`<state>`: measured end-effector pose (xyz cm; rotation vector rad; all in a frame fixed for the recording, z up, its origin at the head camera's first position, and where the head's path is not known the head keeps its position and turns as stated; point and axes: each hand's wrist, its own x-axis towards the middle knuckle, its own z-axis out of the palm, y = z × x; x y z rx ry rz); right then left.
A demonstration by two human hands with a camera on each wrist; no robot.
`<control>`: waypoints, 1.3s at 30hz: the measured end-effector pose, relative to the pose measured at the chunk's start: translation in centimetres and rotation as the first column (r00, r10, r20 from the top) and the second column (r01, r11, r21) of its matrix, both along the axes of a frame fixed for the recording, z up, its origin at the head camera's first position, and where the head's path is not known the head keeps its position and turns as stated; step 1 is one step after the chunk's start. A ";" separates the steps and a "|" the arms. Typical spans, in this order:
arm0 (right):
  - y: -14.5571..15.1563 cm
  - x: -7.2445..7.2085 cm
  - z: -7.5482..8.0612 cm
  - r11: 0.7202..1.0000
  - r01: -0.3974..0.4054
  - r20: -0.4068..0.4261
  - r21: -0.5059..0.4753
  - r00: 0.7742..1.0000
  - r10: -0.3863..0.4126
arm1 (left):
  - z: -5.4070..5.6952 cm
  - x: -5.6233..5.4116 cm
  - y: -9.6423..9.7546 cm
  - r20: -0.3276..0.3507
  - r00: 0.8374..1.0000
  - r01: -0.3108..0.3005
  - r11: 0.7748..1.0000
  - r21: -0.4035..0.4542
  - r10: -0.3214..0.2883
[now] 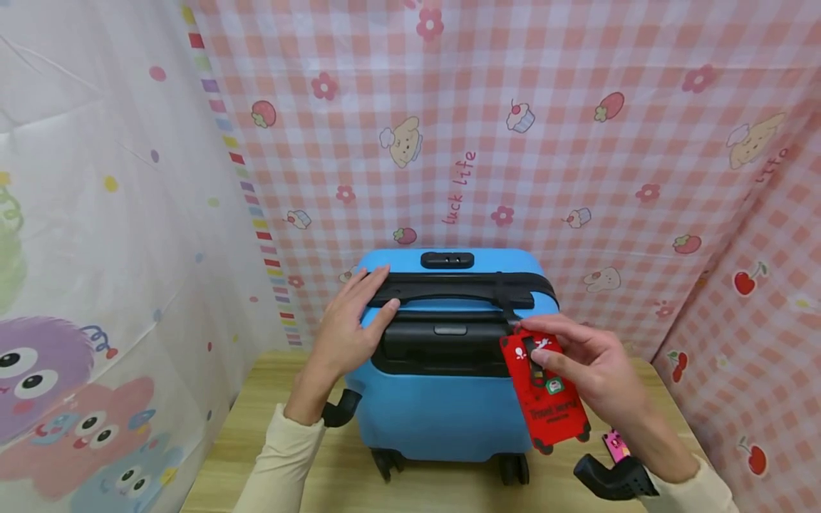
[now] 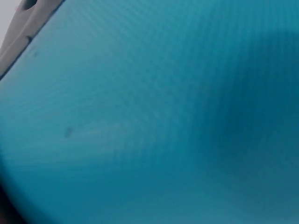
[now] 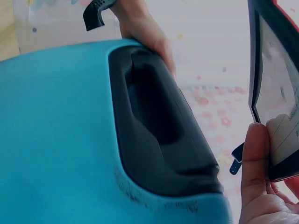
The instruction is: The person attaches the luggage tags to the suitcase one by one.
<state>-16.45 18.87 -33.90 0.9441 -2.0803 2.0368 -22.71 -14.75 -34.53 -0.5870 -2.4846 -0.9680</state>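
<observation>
A light blue suitcase [image 1: 442, 420] stands upright on its wheels, with a black carry handle [image 1: 449, 288] across its top. My left hand [image 1: 353, 324] rests on the suitcase's upper left, its fingers extended over the black trim. At the upper right, my right hand [image 1: 596, 363] pinches a red luggage tag [image 1: 553, 417] between thumb and fingers. A black strap [image 1: 507, 306] runs from the carry handle to the tag. From the right wrist, the tag's clear window [image 3: 275, 70] faces the camera. Only the blue shell [image 2: 140, 112] fills most of the left wrist view.
The suitcase stands on a wood-grain tabletop [image 1: 256, 434]. A small pink item [image 1: 616, 446] lies on the right, partly hidden by the right wrist's black camera mount [image 1: 612, 479]. A pink checked curtain [image 1: 474, 121] hangs behind, and a white patterned one [image 1: 96, 214] at left.
</observation>
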 end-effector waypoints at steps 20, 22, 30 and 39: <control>-4.3 -0.2 -0.1 0.977 -0.211 0.148 0.024 0.967 0.205 | 1.7 -0.1 0.0 -0.068 0.998 0.015 1.000 -0.013 -0.016; -4.5 -0.1 -0.1 0.980 -0.193 0.181 0.037 0.966 0.184 | 1.9 -0.2 0.1 -0.081 0.996 0.021 1.000 -0.010 -0.022; -5.8 -0.4 0.2 0.986 -0.147 0.281 0.075 0.952 0.120 | 2.7 -0.4 0.8 -0.110 0.993 0.040 0.999 -0.022 -0.042; -6.8 -0.9 0.9 0.988 -0.138 0.314 0.075 0.943 0.108 | 3.2 -0.6 1.4 -0.074 0.996 0.052 0.998 -0.038 -0.054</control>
